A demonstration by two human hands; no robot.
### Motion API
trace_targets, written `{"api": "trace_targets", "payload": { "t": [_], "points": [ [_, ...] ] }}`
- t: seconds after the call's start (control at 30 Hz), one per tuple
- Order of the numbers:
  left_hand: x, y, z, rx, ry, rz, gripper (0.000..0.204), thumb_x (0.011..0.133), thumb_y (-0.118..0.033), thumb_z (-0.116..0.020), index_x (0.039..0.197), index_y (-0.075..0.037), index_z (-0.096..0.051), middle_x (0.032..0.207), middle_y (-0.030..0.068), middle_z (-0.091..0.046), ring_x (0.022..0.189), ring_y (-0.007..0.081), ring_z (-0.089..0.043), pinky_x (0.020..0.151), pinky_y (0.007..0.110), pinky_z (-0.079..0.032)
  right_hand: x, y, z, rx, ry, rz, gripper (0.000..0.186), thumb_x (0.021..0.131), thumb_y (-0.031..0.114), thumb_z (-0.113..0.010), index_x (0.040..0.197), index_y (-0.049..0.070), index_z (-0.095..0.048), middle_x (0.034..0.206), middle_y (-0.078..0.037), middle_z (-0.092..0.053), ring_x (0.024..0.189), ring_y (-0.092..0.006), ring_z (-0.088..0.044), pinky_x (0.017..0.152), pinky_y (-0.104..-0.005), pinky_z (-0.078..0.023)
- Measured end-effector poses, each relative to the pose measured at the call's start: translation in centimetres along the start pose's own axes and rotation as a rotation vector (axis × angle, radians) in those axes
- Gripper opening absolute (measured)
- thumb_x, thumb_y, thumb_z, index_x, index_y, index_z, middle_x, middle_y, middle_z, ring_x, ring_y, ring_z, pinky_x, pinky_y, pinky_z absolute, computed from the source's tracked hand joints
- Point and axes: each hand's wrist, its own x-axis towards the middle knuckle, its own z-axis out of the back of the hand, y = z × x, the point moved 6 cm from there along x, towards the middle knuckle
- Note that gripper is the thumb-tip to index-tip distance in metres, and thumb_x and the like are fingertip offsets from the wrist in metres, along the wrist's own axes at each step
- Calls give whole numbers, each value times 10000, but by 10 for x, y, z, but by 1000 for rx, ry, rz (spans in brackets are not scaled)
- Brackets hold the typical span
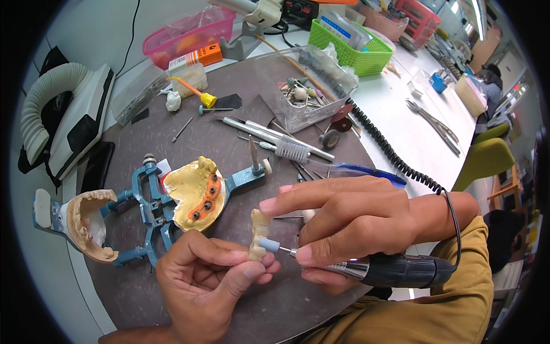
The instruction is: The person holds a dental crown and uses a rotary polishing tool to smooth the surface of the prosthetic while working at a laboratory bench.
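Note:
Between the thumb and fingers of my left hand [209,281] is a cream, tooth-coloured dental bridge [259,226], held upright. My right hand [355,223] grips a black and silver rotary handpiece [395,270]. Its light blue cylindrical bit [268,245] is against the side of the bridge, near my left fingertips. My right index fingertip reaches the bridge's top end. Just beyond my left hand lies a blue articulator [150,198] carrying a yellow dental model [192,198] with an orange band and several dark metal posts. Its other half bears a beige tooth model [91,223].
A clear box of grinding bits [306,94] stands behind, with metal hand tools [275,137] in front. The handpiece's coiled cord [389,140] runs along the right. Pliers [432,127], a green basket [350,49], a pink basket [189,37] and a white hose unit [74,120] surround the board.

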Motion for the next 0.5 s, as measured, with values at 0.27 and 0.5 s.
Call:
{"api": "trace_targets", "payload": {
  "t": [0.27, 0.5],
  "points": [
    [1, 1, 1, -2, -5, -34, 277, 871, -23, -754, 937, -21, -485, 839, 143, -660, 725, 194, -709, 633, 275, -625, 1, -1, -4, 21, -8, 14, 236, 771, 8, -816, 955, 18, -670, 831, -103, -680, 1074, -391, -698, 912, -491, -588],
    [1, 0, 1, 2, 9, -28, 268, 870, -13, -750, 932, -23, -489, 834, 135, -648, 716, 182, -702, 629, 273, -625, 0, -3, -6, 27, 5, 9, 242, 775, 23, -827, 970, 20, -684, 832, -100, -686, 1071, -384, -701, 910, -490, -588]
  ]
}}
